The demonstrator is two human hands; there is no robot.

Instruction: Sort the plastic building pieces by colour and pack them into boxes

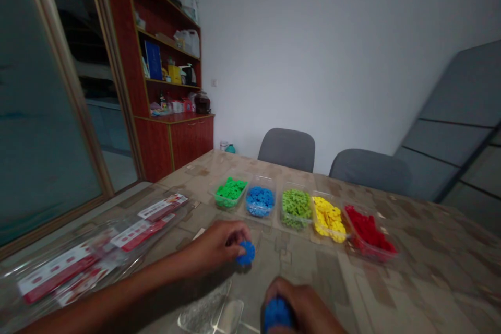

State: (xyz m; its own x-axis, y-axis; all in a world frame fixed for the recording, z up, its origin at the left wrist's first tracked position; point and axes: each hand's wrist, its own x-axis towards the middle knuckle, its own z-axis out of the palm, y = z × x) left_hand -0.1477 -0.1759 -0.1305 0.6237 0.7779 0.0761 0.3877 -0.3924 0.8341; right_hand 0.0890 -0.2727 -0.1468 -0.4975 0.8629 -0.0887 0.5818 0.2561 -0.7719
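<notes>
Pinching a blue piece (246,254) in our left hand (223,244), we clasp a blue lump (277,314) in our right hand (304,307), nearer us; the blue tray (260,202) sits just beyond the left hand.

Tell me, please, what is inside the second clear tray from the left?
A heap of blue pieces fills that tray. The tray floor and any pieces lower in the heap are covered, so they cannot be seen.

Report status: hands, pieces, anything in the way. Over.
Left hand shut on blue piece. Right hand shut on second blue piece. Five colour trays beyond, apart from hands. Clear lid lies by the hands.
</notes>
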